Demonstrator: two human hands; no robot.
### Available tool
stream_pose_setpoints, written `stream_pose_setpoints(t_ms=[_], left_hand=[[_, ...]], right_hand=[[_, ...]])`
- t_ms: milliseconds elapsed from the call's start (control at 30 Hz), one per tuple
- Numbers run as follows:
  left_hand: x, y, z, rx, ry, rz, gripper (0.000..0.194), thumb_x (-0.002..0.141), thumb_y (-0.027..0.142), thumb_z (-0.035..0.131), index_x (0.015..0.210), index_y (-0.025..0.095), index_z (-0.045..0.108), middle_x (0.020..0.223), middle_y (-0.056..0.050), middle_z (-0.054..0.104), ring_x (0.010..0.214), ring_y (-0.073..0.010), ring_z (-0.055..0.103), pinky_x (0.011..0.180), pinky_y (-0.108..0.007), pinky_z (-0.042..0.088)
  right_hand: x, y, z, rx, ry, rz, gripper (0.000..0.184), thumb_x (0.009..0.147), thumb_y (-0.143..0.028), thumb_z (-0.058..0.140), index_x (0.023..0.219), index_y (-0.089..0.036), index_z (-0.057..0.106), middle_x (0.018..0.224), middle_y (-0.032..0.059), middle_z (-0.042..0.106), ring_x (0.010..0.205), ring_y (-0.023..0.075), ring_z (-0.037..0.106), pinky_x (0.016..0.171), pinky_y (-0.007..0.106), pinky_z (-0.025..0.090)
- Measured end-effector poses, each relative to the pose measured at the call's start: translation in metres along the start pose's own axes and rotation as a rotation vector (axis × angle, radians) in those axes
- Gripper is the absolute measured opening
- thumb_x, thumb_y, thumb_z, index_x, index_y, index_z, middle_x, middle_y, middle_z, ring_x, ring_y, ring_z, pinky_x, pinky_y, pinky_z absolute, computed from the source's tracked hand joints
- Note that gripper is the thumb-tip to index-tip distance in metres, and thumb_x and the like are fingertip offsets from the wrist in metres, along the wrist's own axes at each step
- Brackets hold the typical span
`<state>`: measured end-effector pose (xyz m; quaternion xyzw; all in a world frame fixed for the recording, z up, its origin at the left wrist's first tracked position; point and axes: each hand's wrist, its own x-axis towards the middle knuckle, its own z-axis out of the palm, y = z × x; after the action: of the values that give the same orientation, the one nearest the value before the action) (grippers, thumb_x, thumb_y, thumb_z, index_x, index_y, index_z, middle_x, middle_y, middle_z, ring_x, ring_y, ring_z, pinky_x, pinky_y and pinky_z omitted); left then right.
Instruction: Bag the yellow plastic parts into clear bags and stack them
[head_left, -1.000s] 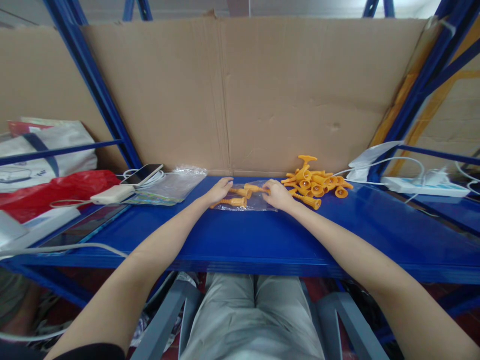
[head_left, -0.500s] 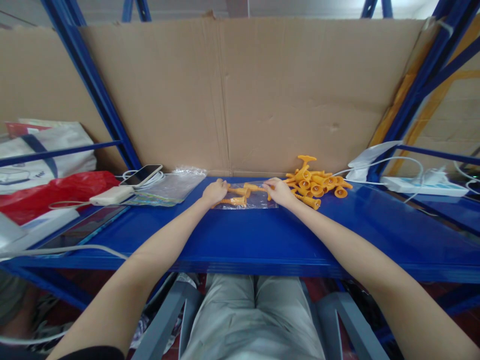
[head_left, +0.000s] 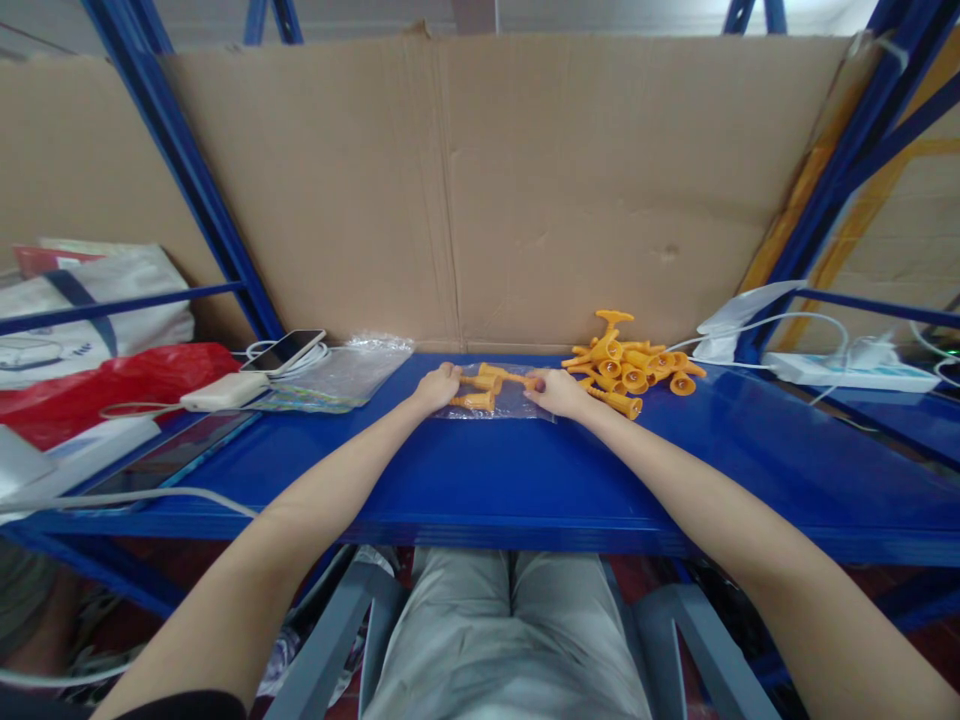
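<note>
Head view: orange piece (head_left: 507,374) juts leftward from right hand (head_left: 558,392).

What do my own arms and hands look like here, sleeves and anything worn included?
Your left hand and right hand are ungloved, and both forearms are bare, with no watch visible. A plain black fabric sleeve shows on the left arm; no right sleeve is in view.

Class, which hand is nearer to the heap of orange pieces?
Right. The right hand is just left of the heap; the left hand is farther away, at the left end of the clear plastic.
</note>
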<state>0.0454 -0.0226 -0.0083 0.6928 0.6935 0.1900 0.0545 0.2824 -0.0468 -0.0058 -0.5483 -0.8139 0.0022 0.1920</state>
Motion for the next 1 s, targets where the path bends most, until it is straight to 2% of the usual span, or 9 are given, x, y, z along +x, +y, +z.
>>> stream_pose_setpoints(t_ms=[100,233,300,400,500,600,667,800,1000], left_hand=[[-0.002,0.002,-0.002,-0.027,-0.006,-0.008,0.045,0.098,0.035,0.025,0.122,0.017,0.059,0.129,-0.011,0.064,0.123,-0.0264,0.057,0.1,-0.034,0.044],[-0.004,0.005,-0.003,-0.035,-0.016,-0.022,0.046,0.098,0.034,0.024,0.123,0.015,0.058,0.132,-0.013,0.062,0.124,-0.027,0.056,0.1,-0.034,0.043],[-0.005,0.006,-0.003,-0.045,-0.019,-0.015,0.046,0.098,0.033,0.024,0.124,0.015,0.057,0.133,-0.012,0.061,0.125,-0.026,0.056,0.101,-0.033,0.043],[-0.004,0.006,-0.002,-0.057,-0.026,0.005,0.046,0.099,0.031,0.023,0.125,0.015,0.057,0.136,-0.012,0.059,0.127,-0.0251,0.054,0.103,-0.033,0.041],[-0.004,0.007,-0.001,-0.053,-0.036,0.03,0.045,0.099,0.03,0.022,0.125,0.015,0.056,0.138,-0.011,0.057,0.129,-0.0242,0.053,0.104,-0.032,0.04],[-0.003,0.007,0.0,-0.046,-0.033,0.036,0.044,0.099,0.029,0.024,0.124,0.014,0.057,0.136,-0.012,0.059,0.128,-0.024,0.053,0.103,-0.032,0.04],[-0.002,0.007,0.001,-0.046,-0.025,0.024,0.043,0.099,0.03,0.025,0.122,0.014,0.058,0.133,-0.013,0.061,0.127,-0.0245,0.054,0.102,-0.032,0.041],[0.001,0.004,0.004,-0.066,0.002,0.012,0.043,0.099,0.031,0.025,0.121,0.014,0.059,0.128,-0.013,0.064,0.123,-0.0245,0.057,0.1,-0.031,0.043],[0.008,-0.003,0.011,-0.122,0.034,0.08,0.04,0.098,0.032,0.029,0.114,0.016,0.061,0.123,-0.011,0.067,0.118,-0.0232,0.06,0.098,-0.031,0.044]], right_hand=[[0.004,-0.001,0.002,0.282,0.073,0.058,0.025,0.084,-0.019,0.064,0.108,-0.018,0.07,0.095,0.0072,0.075,0.092,0.0207,0.07,0.086,0.032,0.054],[0.007,-0.009,-0.002,0.833,0.123,0.364,0.012,0.084,-0.009,0.063,0.095,-0.015,0.063,0.077,0.0033,0.072,0.061,0.0118,0.066,0.056,0.022,0.055],[0.005,-0.012,-0.006,1.057,0.091,0.496,0.01,0.085,-0.008,0.062,0.092,-0.014,0.058,0.065,0.0005,0.067,0.046,0.0086,0.059,0.045,0.019,0.05],[0.002,-0.014,-0.012,1.251,-0.022,0.595,0.004,0.088,-0.009,0.06,0.089,-0.013,0.058,0.055,-0.0011,0.064,0.037,0.0072,0.052,0.038,0.017,0.048],[0.0,-0.013,-0.014,1.302,-0.129,0.64,0.006,0.088,-0.014,0.064,0.089,-0.009,0.061,0.053,0.0009,0.065,0.035,0.0067,0.051,0.038,0.015,0.048],[0.0,-0.014,-0.014,1.287,-0.165,0.656,0.008,0.085,-0.013,0.068,0.087,-0.008,0.062,0.052,0.0022,0.066,0.035,0.0071,0.052,0.038,0.015,0.049],[0.0,-0.015,-0.015,1.276,-0.157,0.657,0.004,0.085,-0.008,0.065,0.083,-0.008,0.062,0.049,0.0012,0.064,0.035,0.0073,0.051,0.039,0.015,0.048],[0.002,-0.017,-0.017,1.295,-0.135,0.645,0.013,0.086,-0.002,0.057,0.076,-0.01,0.06,0.043,-0.0008,0.058,0.036,0.0072,0.05,0.042,0.015,0.049],[0.003,-0.017,-0.014,1.292,-0.103,0.64,0.014,0.087,-0.003,0.057,0.075,-0.01,0.057,0.047,0.0012,0.06,0.04,0.0097,0.055,0.049,0.02,0.054]])
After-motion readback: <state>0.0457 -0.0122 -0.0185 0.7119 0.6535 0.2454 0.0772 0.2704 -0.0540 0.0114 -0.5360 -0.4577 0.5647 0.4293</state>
